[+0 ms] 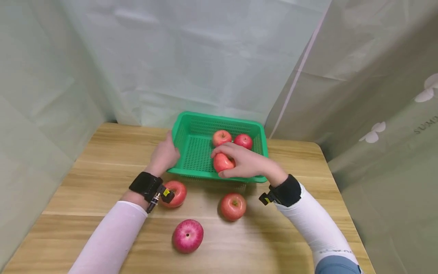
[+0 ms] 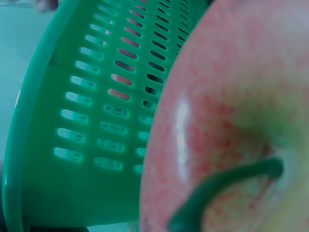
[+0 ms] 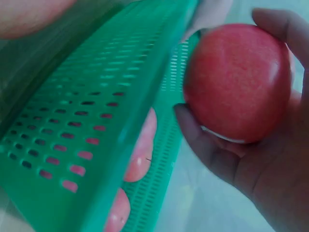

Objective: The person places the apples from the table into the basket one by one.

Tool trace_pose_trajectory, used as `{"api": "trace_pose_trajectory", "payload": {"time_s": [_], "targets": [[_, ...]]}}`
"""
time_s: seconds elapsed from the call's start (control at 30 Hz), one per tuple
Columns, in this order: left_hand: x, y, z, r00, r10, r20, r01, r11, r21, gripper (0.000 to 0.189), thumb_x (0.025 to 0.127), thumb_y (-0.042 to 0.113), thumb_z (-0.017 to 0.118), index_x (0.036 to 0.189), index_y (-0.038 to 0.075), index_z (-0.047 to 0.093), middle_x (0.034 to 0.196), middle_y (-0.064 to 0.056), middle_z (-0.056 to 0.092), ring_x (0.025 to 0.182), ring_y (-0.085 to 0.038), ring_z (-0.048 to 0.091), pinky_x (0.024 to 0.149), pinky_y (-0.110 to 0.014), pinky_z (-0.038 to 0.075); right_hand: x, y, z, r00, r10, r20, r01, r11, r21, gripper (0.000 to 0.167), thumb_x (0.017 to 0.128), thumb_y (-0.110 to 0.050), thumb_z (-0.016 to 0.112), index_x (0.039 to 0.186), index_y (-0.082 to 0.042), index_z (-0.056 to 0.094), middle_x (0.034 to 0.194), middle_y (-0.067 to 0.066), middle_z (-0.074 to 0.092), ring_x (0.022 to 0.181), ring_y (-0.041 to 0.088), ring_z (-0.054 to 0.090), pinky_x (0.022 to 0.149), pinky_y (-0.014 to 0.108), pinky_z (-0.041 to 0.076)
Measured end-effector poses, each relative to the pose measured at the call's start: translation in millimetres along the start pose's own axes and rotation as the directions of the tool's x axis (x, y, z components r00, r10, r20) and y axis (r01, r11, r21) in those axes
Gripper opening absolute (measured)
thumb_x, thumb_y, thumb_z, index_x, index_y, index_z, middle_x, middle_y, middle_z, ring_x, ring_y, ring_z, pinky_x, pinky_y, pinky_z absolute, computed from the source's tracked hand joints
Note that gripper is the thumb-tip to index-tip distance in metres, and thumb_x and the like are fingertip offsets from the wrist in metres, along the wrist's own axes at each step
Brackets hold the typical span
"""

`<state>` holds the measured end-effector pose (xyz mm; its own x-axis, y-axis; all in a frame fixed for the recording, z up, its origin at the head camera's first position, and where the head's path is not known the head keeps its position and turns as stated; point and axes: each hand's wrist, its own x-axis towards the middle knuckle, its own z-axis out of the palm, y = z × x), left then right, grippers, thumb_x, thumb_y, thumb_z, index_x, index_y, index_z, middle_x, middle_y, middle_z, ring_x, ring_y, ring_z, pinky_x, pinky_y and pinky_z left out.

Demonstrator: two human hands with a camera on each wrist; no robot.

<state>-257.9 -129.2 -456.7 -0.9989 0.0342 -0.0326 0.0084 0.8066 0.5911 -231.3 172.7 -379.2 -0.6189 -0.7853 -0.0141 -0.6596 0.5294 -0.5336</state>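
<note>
A green plastic basket (image 1: 202, 174) with slotted walls stands toward the back of the table. My left hand (image 1: 164, 154) grips its left rim. Over the basket's front right part, my right hand (image 1: 244, 161) holds a red apple (image 1: 223, 163) between thumb and fingers. From the right wrist, that apple (image 3: 236, 82) appears just above the rim, the thumb and fingers around its sides. Behind it in the basket lie a paler apple (image 1: 221, 137) and a redder apple (image 1: 243, 141); my right hand hides part of the basket floor.
Three apples rest on the wooden table (image 1: 273, 243) in front of the basket: a left apple (image 1: 175, 194) partly behind my left wrist, a right apple (image 1: 233, 206), and a pinkish-red apple (image 1: 188, 236) nearest me. Pale curtains (image 1: 205, 57) hang around the table.
</note>
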Motion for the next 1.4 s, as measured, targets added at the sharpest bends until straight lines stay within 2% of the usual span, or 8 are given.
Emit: {"api": "trace_pose_trajectory", "payload": {"time_s": [0.23,0.5,0.73,0.9,1.1,1.4], "targets": [[0.9,-2.4,-1.8,1.0,0.005,-0.002,-0.005,1.0,-0.008,0.072,0.102,0.008,0.049,0.163,-0.009,0.016,0.111,-0.035,0.063,0.085,-0.041,0.066,0.064,-0.049,0.052,31.3,4,12,1.0,0.013,-0.021,-0.014,0.999,-0.04,0.057,0.096,-0.041,0.079,0.146,-0.022,0.058,0.137,-0.002,0.05,0.125,0.012,0.049,0.098,0.033,0.052],[1.4,-5.9,-0.5,1.0,0.016,-0.013,-0.017,1.0,-0.01,0.069,0.102,0.008,0.05,0.161,-0.01,0.02,0.11,-0.036,0.064,0.086,-0.042,0.067,0.062,-0.049,0.052,57.8,10,24,0.998,-0.039,0.048,0.046,0.985,-0.164,0.056,0.097,-0.044,0.077,0.147,-0.024,0.06,0.141,-0.002,0.052,0.124,0.01,0.051,0.099,0.028,0.049],[1.6,-6.2,-2.2,1.0,0.017,-0.012,-0.017,1.0,0.005,0.07,0.102,0.009,0.051,0.162,-0.009,0.019,0.109,-0.036,0.065,0.086,-0.043,0.068,0.063,-0.051,0.053,76.2,13,30,0.995,-0.034,0.099,0.057,0.97,-0.235,0.054,0.1,-0.046,0.072,0.148,-0.023,0.061,0.139,0.0,0.055,0.122,0.013,0.054,0.1,0.029,0.048],[1.9,-8.0,-2.0,1.0,0.016,-0.013,-0.015,1.0,0.014,0.071,0.102,0.009,0.052,0.162,-0.009,0.018,0.111,-0.036,0.065,0.088,-0.043,0.068,0.064,-0.051,0.053,82.9,15,36,0.99,0.008,0.141,0.04,0.942,-0.332,0.053,0.102,-0.054,0.065,0.148,-0.027,0.06,0.131,-0.001,0.057,0.116,0.012,0.055,0.096,0.03,0.049],[1.3,-7.3,-1.9,1.0,0.01,-0.009,-0.01,1.0,0.005,0.072,0.102,0.009,0.051,0.163,-0.009,0.017,0.11,-0.035,0.065,0.084,-0.041,0.067,0.06,-0.048,0.052,82.1,18,41,0.984,0.082,0.157,-0.008,0.907,-0.422,0.053,0.102,-0.063,0.059,0.146,-0.034,0.06,0.124,-0.003,0.058,0.109,0.011,0.056,0.09,0.033,0.051],[1.7,-7.8,-1.4,1.0,0.019,-0.02,-0.019,1.0,-0.006,0.074,0.101,0.008,0.051,0.164,-0.009,0.016,0.107,-0.034,0.065,0.081,-0.039,0.067,0.057,-0.046,0.05,82.2,20,47,0.974,0.142,0.176,-0.041,0.877,-0.479,0.05,0.104,-0.067,0.051,0.143,-0.036,0.059,0.127,-0.005,0.064,0.117,0.016,0.06,0.106,0.046,0.043]]}}
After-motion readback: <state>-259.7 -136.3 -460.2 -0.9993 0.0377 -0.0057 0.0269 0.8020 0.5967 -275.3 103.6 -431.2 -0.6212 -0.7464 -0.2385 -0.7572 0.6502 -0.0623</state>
